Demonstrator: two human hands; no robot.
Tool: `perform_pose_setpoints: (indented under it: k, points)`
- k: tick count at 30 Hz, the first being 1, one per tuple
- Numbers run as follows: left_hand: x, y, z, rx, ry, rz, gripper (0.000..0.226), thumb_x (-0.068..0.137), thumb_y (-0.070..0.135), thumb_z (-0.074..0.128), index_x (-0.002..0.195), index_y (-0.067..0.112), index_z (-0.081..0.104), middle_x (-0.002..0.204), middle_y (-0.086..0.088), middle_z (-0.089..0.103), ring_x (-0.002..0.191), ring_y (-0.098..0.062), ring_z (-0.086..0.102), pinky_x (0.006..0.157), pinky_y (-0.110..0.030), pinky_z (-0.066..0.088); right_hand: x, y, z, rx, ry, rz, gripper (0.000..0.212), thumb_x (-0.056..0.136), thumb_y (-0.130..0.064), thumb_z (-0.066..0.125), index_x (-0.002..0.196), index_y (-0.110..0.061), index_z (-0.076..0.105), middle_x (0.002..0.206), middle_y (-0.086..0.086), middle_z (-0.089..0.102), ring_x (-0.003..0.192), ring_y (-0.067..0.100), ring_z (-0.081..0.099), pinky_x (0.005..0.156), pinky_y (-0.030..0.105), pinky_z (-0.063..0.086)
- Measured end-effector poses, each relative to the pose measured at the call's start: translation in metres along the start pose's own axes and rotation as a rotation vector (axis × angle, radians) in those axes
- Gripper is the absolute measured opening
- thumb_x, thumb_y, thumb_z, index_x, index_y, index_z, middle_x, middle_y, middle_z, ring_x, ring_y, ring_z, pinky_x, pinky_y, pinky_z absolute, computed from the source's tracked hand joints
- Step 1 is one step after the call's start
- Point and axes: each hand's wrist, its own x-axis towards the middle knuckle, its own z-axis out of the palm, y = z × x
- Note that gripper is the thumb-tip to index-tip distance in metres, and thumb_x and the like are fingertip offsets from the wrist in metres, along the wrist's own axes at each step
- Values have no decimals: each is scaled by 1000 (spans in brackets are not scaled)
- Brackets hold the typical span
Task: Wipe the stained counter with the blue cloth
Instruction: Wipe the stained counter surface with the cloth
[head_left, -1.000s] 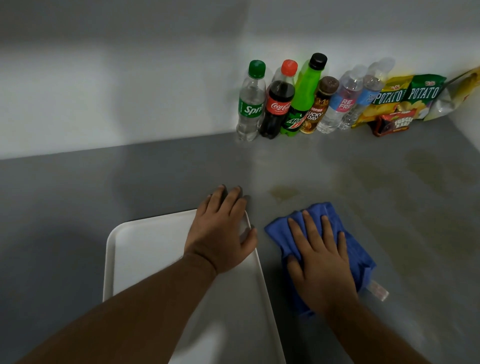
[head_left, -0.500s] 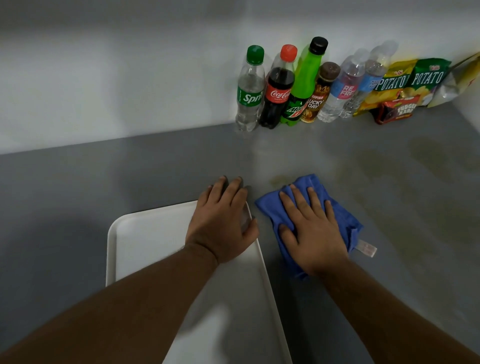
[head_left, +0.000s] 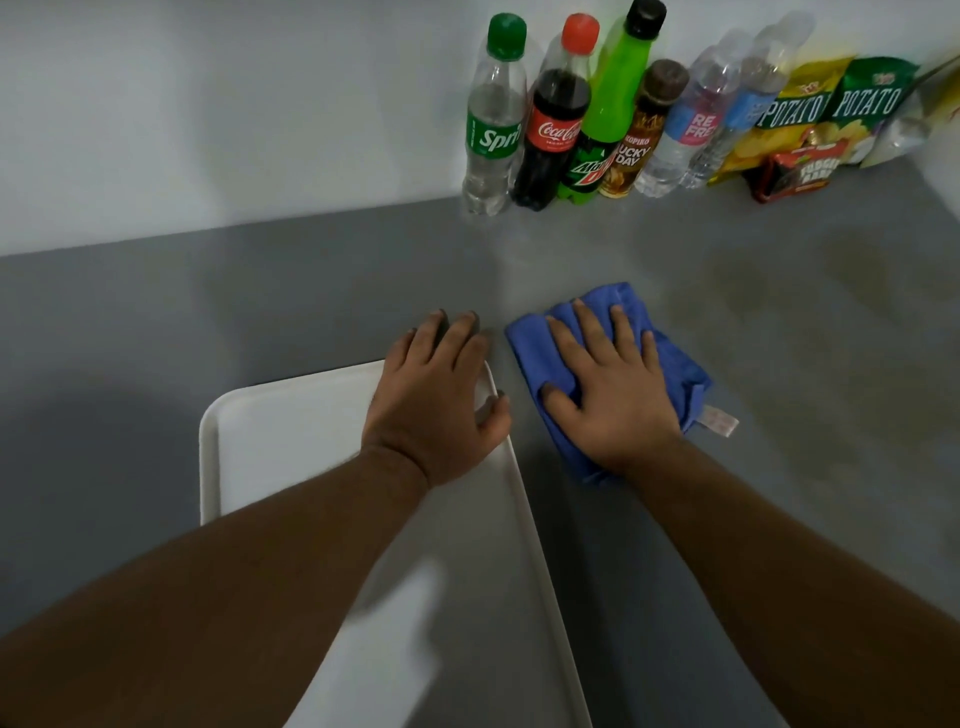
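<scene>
The blue cloth (head_left: 680, 366) lies crumpled on the grey counter (head_left: 311, 291) just right of centre, a white tag sticking out at its right edge. My right hand (head_left: 610, 389) presses flat on it, fingers spread and pointing away from me. My left hand (head_left: 441, 395) rests on the far right corner of a white tray (head_left: 270, 431), fingertips reaching over the rim onto the counter. Faint brownish stains (head_left: 862, 265) mark the counter to the right, beyond the cloth.
Several drink bottles (head_left: 550, 119) stand in a row against the white wall at the back. Snack bags (head_left: 831, 109) and a red packet (head_left: 795, 171) lie in the back right corner. The tray fills the near left of the counter.
My right hand has pushed the blue cloth away from me toward the wall, over the small brown stain, which no longer shows. The left hand has stayed on the tray corner.
</scene>
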Motion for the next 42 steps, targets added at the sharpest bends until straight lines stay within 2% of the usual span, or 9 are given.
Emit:
perform_pose_setpoints:
  k: [5,9,13,21,24,29,32,37,42]
  points:
    - [1,-1,1,-21,12,9,66,89,56,48,139,14,56,155,-6,50,146,-34,41,118,-51,36,-30,39,0,-3,-24,-186,78,93,-59,35,164,-38,10,173,-9,5,160,21,-4,127,57,4]
    - [1,0,0,-19,-3,7,66,89,57,47,138,14,55,156,-7,48,146,-34,40,118,-52,36,-11,48,-9,51,-14,-30,80,89,-59,25,164,-36,13,173,-8,4,160,25,-4,127,57,-1]
    - [1,1,-1,-16,-13,1,67,89,56,46,140,14,54,156,-7,48,147,-34,40,118,-53,37,22,12,-9,34,17,99,79,92,-66,17,164,-36,12,174,-5,5,159,34,-4,126,59,-3]
    - [0,0,-1,-34,-22,-1,66,90,56,48,140,14,54,158,-7,46,148,-35,39,119,-53,36,-14,28,1,-14,-19,-60,66,102,-64,16,164,-41,6,173,-12,1,159,18,-10,128,50,-3]
    - [1,0,0,-45,-4,0,64,88,54,50,137,13,56,157,-8,48,147,-36,40,118,-54,36,-10,42,-4,15,-6,33,69,100,-65,13,164,-40,5,173,-11,-1,159,17,-11,128,49,-4]
    - [1,0,-1,-43,-18,-3,65,88,56,49,138,15,55,157,-7,48,148,-35,38,118,-52,35,42,17,-9,24,46,203,64,105,-61,13,164,-37,9,174,-5,2,159,32,-3,127,58,0]
    - [1,0,-2,-37,-27,-6,66,88,57,48,140,15,54,157,-7,47,148,-35,38,119,-52,34,51,-4,-8,4,36,139,62,106,-56,14,164,-34,9,174,-3,4,159,32,-3,127,56,0]
    - [1,0,-1,-41,-11,-2,67,88,55,50,139,13,55,156,-9,49,147,-36,40,118,-53,35,14,10,-6,28,-24,-153,64,105,-57,19,164,-35,13,172,-9,6,160,21,-3,128,51,0]
    - [1,0,0,-38,17,11,66,88,55,50,138,12,56,153,-10,51,144,-37,42,116,-52,37,27,29,-11,22,10,-25,70,102,-66,23,164,-36,15,173,-7,9,160,23,0,127,56,3]
